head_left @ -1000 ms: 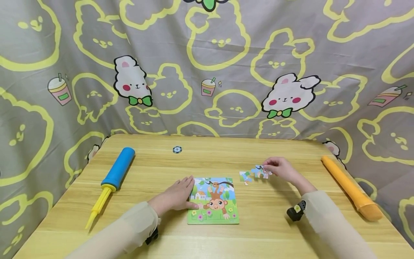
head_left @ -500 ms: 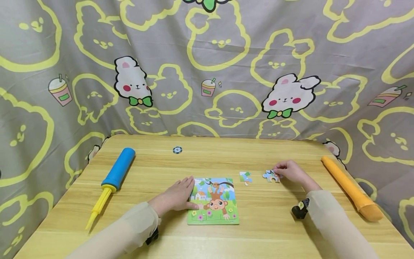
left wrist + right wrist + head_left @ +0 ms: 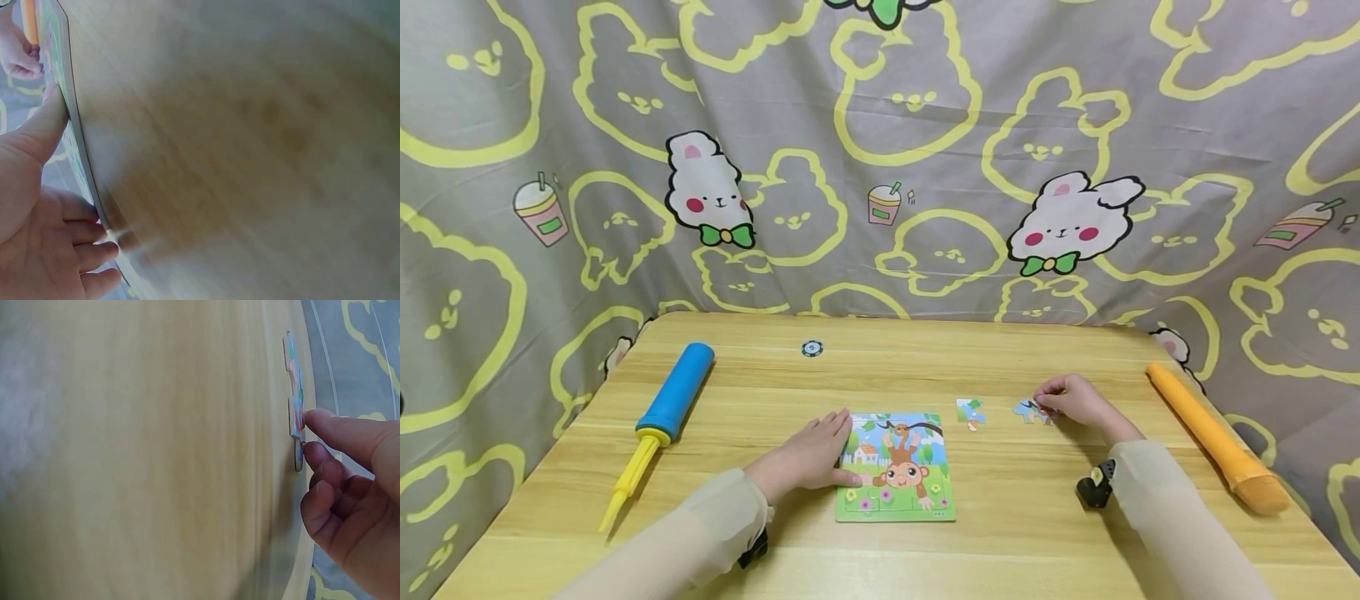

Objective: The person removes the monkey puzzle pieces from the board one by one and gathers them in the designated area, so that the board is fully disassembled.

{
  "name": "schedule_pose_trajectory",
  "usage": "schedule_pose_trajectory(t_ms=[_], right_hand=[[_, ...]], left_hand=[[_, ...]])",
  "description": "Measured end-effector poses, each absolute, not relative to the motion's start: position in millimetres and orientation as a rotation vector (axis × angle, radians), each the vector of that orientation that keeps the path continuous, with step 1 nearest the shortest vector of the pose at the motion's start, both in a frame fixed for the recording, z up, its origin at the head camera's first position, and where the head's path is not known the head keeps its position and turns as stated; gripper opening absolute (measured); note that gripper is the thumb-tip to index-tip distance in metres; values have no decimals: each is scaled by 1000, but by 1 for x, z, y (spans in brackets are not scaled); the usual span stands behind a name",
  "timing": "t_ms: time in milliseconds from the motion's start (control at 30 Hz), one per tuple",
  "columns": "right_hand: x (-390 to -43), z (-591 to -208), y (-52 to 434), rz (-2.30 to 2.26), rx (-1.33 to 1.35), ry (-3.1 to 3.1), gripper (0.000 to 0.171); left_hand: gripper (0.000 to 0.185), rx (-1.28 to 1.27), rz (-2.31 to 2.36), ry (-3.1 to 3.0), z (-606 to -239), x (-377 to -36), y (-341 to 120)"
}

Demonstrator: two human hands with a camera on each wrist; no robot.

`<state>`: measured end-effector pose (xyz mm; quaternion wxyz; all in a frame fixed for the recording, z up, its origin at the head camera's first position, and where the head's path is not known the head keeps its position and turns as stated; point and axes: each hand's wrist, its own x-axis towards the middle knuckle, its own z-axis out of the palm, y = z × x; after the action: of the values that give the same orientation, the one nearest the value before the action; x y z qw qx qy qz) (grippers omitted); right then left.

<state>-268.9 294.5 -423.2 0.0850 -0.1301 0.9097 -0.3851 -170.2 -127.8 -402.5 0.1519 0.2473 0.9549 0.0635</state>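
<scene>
A monkey jigsaw board (image 3: 895, 467) lies flat on the wooden table (image 3: 880, 375). My left hand (image 3: 838, 447) rests open against the board's left edge, fingers straight; the left wrist view shows its thumb (image 3: 44, 125) touching the board's rim (image 3: 70, 125). To the right, my right hand (image 3: 1047, 405) pinches a loose puzzle piece (image 3: 1028, 410) that lies on the table. In the right wrist view its fingertips (image 3: 319, 422) hold that piece (image 3: 295, 419) by the edge. A second loose piece (image 3: 970, 411) lies between the board and the held piece.
A blue and yellow hand pump (image 3: 662, 417) lies at the left, and a long orange tube (image 3: 1213, 437) at the right edge. A small round disc (image 3: 811, 347) sits near the back. A patterned grey curtain (image 3: 880, 167) encloses the table.
My right hand has drawn its piece to the right, away from the other loose piece, and down onto the table. The left hand has stayed put.
</scene>
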Motion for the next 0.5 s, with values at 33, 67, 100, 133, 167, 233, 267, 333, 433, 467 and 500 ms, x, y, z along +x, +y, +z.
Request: schedule_pose_trajectory(t_ms=[33,67,100,133,167,233,267,333,433,467,500], right_hand=[[-269,-423,294,-1147,-390,2710,15],[-268,-422,294,-1141,-392,2710,16],[-268,-422,294,-1138,-380,2710,16],[-267,-421,294,-1135,-371,2709,16],[-267,-420,294,-1132,-363,2711,17],[-265,-418,293,-1125,-361,2714,18],[-264,-417,293,-1127,-356,2712,18],[-262,-413,290,-1140,-360,2711,20],[-260,-408,280,-1127,-392,2737,22],[-259,-406,276,-1117,-403,2748,22],[-259,-404,271,-1107,-420,2760,22]], left_hand=[[91,713,186,2741,-402,-170,-128],[91,714,182,2742,-402,-170,-128],[90,716,181,2744,-402,-170,-128],[90,716,179,2745,-402,-170,-128],[90,717,179,2745,-403,-170,-128],[91,719,177,2746,-403,-170,-128],[91,717,174,2745,-403,-170,-128],[91,713,180,2742,-403,-171,-128],[91,708,182,2742,-403,-171,-128],[91,707,183,2742,-403,-171,-128],[91,706,183,2743,-404,-171,-128]])
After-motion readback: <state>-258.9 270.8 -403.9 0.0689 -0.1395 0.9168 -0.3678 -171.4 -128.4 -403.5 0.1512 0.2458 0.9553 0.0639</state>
